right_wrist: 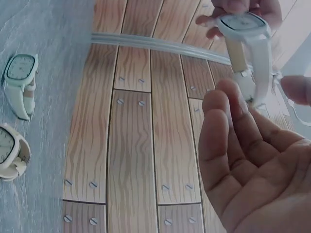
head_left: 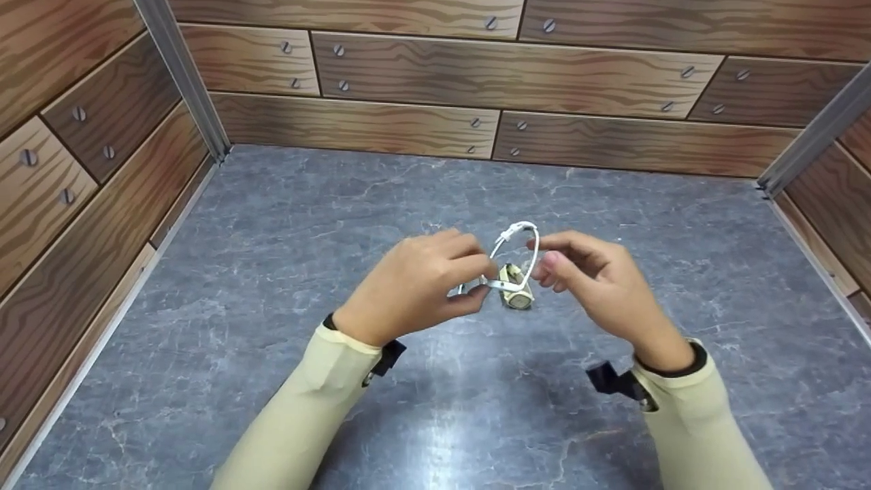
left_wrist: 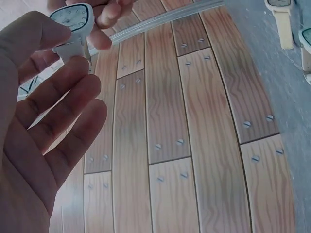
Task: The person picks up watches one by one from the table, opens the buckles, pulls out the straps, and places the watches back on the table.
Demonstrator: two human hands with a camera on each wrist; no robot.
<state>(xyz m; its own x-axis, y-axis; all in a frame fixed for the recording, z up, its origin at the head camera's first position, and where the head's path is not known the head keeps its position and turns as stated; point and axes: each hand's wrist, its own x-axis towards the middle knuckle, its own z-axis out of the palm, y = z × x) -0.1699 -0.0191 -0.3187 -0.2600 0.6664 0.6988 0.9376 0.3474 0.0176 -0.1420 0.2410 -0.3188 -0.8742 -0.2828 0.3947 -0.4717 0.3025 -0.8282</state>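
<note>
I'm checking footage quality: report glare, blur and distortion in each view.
Head view: even light, a soft glare patch on the grey table, slight wide-angle bend at the walls. Left wrist view: the left hand is close and soft, wall planks curve. Right wrist view: the white watch is fairly sharp, the right hand blurred.

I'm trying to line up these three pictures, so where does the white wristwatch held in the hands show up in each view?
Head: the white wristwatch sits mid-frame between the left hand and the right hand, above the table.
Left wrist: top left corner, face showing, above the open palm.
Right wrist: top right, face and strap beyond the fingertips.
Shared landmark: the wood-plank wall with screw heads.
</note>
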